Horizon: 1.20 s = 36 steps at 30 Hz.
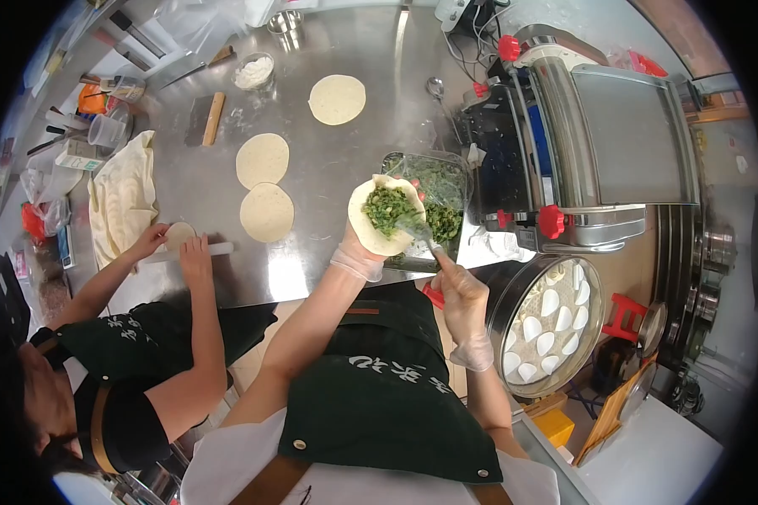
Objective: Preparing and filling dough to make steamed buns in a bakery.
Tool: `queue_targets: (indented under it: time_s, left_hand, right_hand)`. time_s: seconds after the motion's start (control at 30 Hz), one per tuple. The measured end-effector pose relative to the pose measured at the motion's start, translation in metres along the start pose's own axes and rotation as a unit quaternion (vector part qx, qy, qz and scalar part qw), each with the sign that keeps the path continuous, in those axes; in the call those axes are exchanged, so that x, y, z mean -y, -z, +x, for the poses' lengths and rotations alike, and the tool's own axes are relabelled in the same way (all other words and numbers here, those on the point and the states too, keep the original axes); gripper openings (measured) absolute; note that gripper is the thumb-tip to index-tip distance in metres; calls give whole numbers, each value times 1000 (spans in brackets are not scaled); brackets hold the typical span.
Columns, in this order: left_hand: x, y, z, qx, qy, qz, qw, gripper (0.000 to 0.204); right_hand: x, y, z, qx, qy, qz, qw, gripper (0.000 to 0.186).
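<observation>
My gloved left hand holds a round dough wrapper from beneath, heaped with chopped green filling. In my gloved right hand is a metal spoon, its bowl in the filling on the wrapper. Just behind is a tray of green filling, partly covered by clear plastic and partly hidden by the wrapper. Three more flat dough rounds lie on the steel table.
At the right stand a rolling machine and a round steamer holding several white papers. At the left, a co-worker's hands work a dough round with a rolling pin, beside a draped cloth. A scraper lies farther back.
</observation>
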<state>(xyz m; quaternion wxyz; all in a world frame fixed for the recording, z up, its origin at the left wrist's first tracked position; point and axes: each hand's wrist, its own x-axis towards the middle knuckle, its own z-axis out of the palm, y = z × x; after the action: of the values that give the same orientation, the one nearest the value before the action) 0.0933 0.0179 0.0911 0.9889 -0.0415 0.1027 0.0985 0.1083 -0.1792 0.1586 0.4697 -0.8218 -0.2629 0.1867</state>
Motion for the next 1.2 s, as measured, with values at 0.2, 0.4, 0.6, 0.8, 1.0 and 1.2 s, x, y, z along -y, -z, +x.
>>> queue_targets:
  time_s: [0.2,0.4,0.6,0.8,1.0,1.2]
  left_hand:
    - [4,-5,2,-15,3,-24,1000,33]
    - [21,-20,8,27,-32,-28,999,34]
    - [9,-7,6,19,-23,-53,998,35]
    - [-1,-6,8,20,110,3,994,37]
    - [-6,-18,2,-58,123,42,990,37]
    - [-7,-25,0,-71,121,48,989,38]
  right_hand:
    - [6,-1,3,-8,9,11,1000,48]
    - [4,-64,-1,-196,138,-250,938,70]
    - [15,-30,14,-180,138,-128,966,60]
    - [-3,0,33,-110,293,-355,881,56]
    - [3,9,35,-100,303,-353,880,54]
    - [7,3,32,-80,295,-333,892,57]
